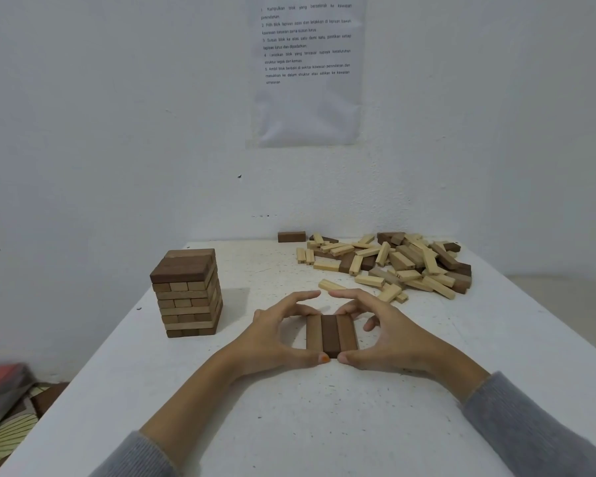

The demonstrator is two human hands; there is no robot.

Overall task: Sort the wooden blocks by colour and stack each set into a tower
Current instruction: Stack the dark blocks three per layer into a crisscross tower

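White table: brown tower up at centre-left, mixed pile centre-right unsorted. My left hand & right hand pinch a 3-block row by its ends, frame centre; prob. next tower's base.

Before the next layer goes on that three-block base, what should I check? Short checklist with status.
1. The three-block base lies flat on the table, blocks side by side and touching: ok.
2. Colour match: all three brown, the middle one darker: ok.
3. Near ends flush: thumbs cover the outer corners: cannot tell.
4. Hands free to fetch: left hand and right hand both cup the base: not ok.
5. Brown blocks available in the mixed pile at far right: ok.
6. Clearance from the brown tower on the left, which stands apart: ok.
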